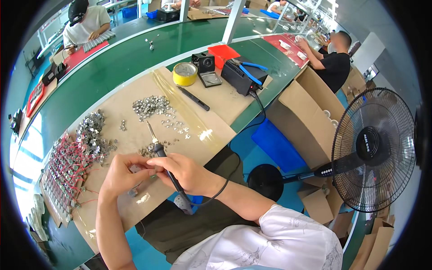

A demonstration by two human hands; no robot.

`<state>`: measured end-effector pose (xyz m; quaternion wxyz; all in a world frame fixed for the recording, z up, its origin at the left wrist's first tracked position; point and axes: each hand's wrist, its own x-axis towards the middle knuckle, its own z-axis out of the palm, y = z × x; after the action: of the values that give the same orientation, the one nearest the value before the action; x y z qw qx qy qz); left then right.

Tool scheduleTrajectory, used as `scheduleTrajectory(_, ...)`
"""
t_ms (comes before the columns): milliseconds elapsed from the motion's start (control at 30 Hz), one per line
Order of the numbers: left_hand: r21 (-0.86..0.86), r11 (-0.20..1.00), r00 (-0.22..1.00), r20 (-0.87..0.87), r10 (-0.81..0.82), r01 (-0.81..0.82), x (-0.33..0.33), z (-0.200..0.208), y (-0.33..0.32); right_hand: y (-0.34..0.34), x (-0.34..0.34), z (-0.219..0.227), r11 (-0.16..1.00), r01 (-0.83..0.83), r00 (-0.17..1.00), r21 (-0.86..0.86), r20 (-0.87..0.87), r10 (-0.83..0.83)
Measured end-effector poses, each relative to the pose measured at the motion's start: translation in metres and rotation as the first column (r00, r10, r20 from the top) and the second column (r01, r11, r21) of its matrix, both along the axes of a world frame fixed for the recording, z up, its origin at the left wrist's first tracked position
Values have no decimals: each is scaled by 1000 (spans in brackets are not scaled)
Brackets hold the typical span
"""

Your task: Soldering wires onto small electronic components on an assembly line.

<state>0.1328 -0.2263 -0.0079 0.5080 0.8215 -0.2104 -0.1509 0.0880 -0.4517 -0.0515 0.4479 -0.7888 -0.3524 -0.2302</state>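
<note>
In my right hand (189, 174) is a soldering iron (155, 140) with a black handle and cord, its metal tip pointing up and away over the table. The fingers of that hand meet those of my left hand (123, 173) above the near edge of the brown work surface. My left thumb and fingers are pinched together; whatever small piece sits between them is mostly hidden. Just beyond the hands lie scattered small metal pieces (168, 143). Farther off is a heap of small silver metal parts (150, 106).
Parts with red wires (67, 157) pile up at left beside more silver parts (92, 130). Tweezers (193, 98), yellow tape (185, 74) and a black soldering station (240, 74) with blue pliers (252, 72) lie beyond. A fan (373, 148) and cartons (297, 121) stand at right; co-workers sit around.
</note>
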Motion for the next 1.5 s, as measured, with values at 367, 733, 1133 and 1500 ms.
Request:
scheduleTrajectory(367, -3, 999, 997, -65, 41, -41, -1, -12, 8, -9, 22, -5, 999, 12, 999, -53, 45, -10)
scheduleTrajectory(733, -13, 967, 946, -214, 245, -253, 4, -12, 1, 5, 18, -7, 995, 102, 994, 18, 49, -102)
scheduleTrajectory(1133, -24, 987, 972, -181, 151, -157, 0, -10, -1, 2, 25, -3, 989, 134, 988, 57, 68, -138)
scheduleTrajectory(1500, -65, 930, 874, -371, 314, -362, 6, -1, 1, 6, 15, -3, 996, 75, 993, 55, 90, -80)
